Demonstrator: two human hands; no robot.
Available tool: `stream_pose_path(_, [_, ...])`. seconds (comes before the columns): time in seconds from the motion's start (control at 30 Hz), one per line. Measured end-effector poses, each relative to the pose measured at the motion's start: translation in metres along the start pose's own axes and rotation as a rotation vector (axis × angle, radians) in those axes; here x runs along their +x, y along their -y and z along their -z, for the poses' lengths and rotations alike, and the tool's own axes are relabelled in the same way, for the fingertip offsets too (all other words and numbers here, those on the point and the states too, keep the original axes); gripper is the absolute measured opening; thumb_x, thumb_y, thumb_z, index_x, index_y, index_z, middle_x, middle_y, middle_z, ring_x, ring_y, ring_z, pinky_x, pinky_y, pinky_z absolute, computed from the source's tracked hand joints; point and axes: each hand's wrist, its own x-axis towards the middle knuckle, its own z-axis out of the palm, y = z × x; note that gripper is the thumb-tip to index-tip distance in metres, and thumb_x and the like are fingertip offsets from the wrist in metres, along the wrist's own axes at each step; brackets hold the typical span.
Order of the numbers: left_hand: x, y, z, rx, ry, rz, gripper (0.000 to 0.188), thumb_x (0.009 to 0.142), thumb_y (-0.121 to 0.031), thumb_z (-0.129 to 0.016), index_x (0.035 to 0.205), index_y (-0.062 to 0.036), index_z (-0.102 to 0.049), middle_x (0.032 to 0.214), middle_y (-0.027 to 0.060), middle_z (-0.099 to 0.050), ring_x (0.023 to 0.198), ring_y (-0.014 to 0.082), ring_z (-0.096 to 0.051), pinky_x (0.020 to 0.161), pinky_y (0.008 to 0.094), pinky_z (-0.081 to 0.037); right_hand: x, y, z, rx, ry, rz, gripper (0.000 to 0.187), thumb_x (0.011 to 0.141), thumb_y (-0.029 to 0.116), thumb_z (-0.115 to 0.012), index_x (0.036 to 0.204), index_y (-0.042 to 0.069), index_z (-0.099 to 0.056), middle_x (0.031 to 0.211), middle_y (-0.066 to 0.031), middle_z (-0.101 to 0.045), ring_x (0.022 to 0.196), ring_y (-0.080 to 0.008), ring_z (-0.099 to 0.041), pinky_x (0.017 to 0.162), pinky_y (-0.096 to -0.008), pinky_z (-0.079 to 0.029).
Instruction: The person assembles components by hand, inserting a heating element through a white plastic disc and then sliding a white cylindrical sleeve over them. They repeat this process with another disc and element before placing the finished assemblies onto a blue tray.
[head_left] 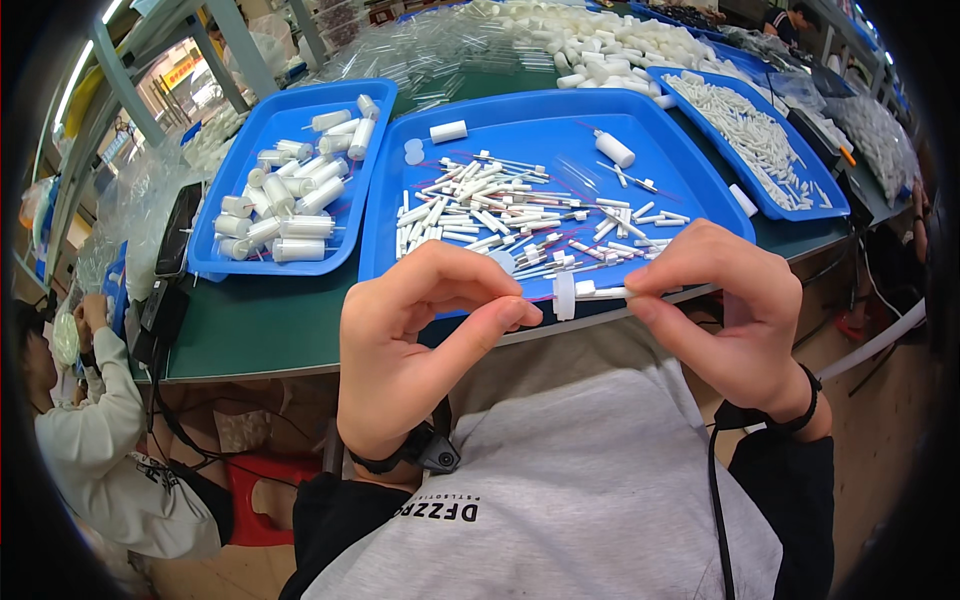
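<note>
A person's two bare hands meet over the near edge of a dark green bench (300,330), just in front of a blue plastic tray (700,190) scattered with small white plastic tubes and thin pins (500,210). The right hand (735,310) is pinched shut on a small white plastic stem with a round cap-like disc (575,293), the disc end pointing toward the left hand (420,340). The left hand's thumb and forefinger are nearly closed just beside that disc; whether they hold a fine part cannot be told. Judging by this, the joining would go best with both hands kept close, the stem level and the push straight.
</note>
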Motion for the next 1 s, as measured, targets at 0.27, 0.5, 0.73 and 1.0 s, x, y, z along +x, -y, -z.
stream_pose_path(0.27, [0.0005, 0.0016, -0.0005, 0.108, 0.020, -0.115, 0.013, 0.079, 0.011, -0.059, 0.092, 0.0079, -0.056, 0.083, 0.0158, -0.064, 0.077, 0.0204, -0.067, 0.071, 0.0287, -0.053, -0.0006, -0.0022, -0.0040, -0.133, -0.019, 0.093, 0.023, 0.064, -0.008, -0.072, 0.084, 0.002, -0.068, 0.079, -0.0067, -0.067, 0.067, -0.0196, -0.062, 0.061, -0.0281, -0.045])
stream_pose_path(0.5, [-0.0003, 0.0048, 0.0055, 0.032, 0.048, -0.097, 0.016, 0.078, 0.010, -0.061, 0.094, 0.0055, -0.062, 0.088, 0.0111, -0.067, 0.080, 0.0177, -0.069, 0.073, 0.0251, -0.052, 0.0005, -0.0027, -0.0054, -0.150, 0.014, 0.129, 0.024, 0.063, -0.008, -0.073, 0.084, 0.003, -0.067, 0.078, -0.0070, -0.066, 0.065, -0.0205, -0.059, 0.059, -0.0290, -0.044])
stream_pose_path(0.73, [0.0004, 0.0049, 0.0064, 0.080, 0.056, -0.109, 0.015, 0.077, 0.009, -0.062, 0.091, 0.0047, -0.063, 0.084, 0.0110, -0.068, 0.078, 0.0166, -0.069, 0.071, 0.0239, -0.051, 0.0014, -0.0014, -0.0052, -0.164, 0.016, 0.124, 0.024, 0.063, -0.008, -0.072, 0.084, 0.002, -0.067, 0.077, -0.0070, -0.066, 0.066, -0.0210, -0.060, 0.058, -0.0293, -0.044])
stream_pose_path(1.0, [-0.0002, 0.0034, 0.0062, 0.096, 0.026, -0.105, 0.015, 0.077, 0.008, -0.062, 0.091, 0.0036, -0.064, 0.082, 0.0099, -0.068, 0.076, 0.0161, -0.068, 0.071, 0.0237, -0.050, -0.0009, -0.0053, -0.0036, -0.169, 0.038, 0.088, 0.022, 0.065, -0.008, -0.072, 0.086, -0.001, -0.067, 0.078, -0.0087, -0.065, 0.071, -0.0197, -0.060, 0.062, -0.0282, -0.045])
